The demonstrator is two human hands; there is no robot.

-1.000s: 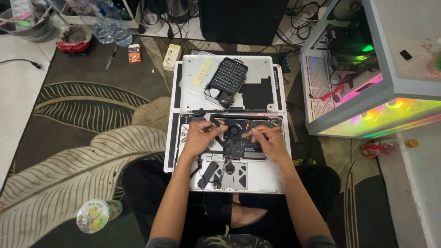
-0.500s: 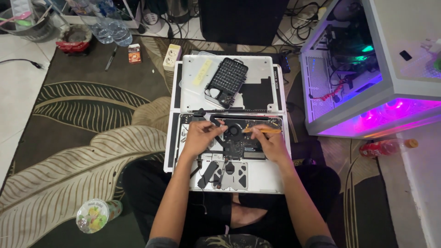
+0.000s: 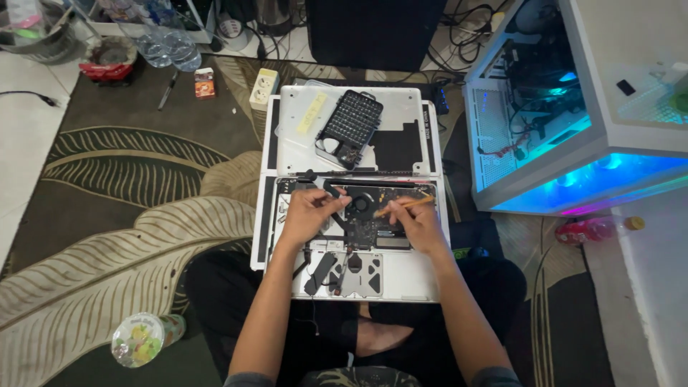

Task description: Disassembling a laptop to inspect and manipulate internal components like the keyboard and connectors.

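Now the right hand (image 3: 416, 223) holds a thin orange-brown stick tool (image 3: 403, 206), its fingers closed narrowly around the shaft, whose tip points left toward the round black fan (image 3: 360, 202) of the opened silver laptop base (image 3: 358, 236). A second ago both hands lay flat and close over the board; since then the right one has taken up a pencil-like grip and the tool stands out clearly, so the work looks to have moved from feeling about to probing one spot. The left hand (image 3: 309, 213) rests just left of the fan, its fingers curled and pinched on a small dark part beneath them; what that part is I cannot tell.

Nearer than the fingers, toward the person's crossed legs, lie one grey trackpad plate (image 3: 364, 274) and one black strip-shaped piece (image 3: 320, 273). Beyond the fingers sits one detached silver bottom cover (image 3: 401, 115) carrying one black screwdriver bit case (image 3: 349, 129) and one pale yellow label strip (image 3: 312, 112). Further still lie one white power strip (image 3: 264, 87) and two clear plastic bottles (image 3: 168, 46). Well to the right stands one white glass-sided computer case (image 3: 573, 107), its glow shifted from pink to blue. One more bottle (image 3: 147, 339) lies on the leaf-patterned rug (image 3: 107, 215), near left.
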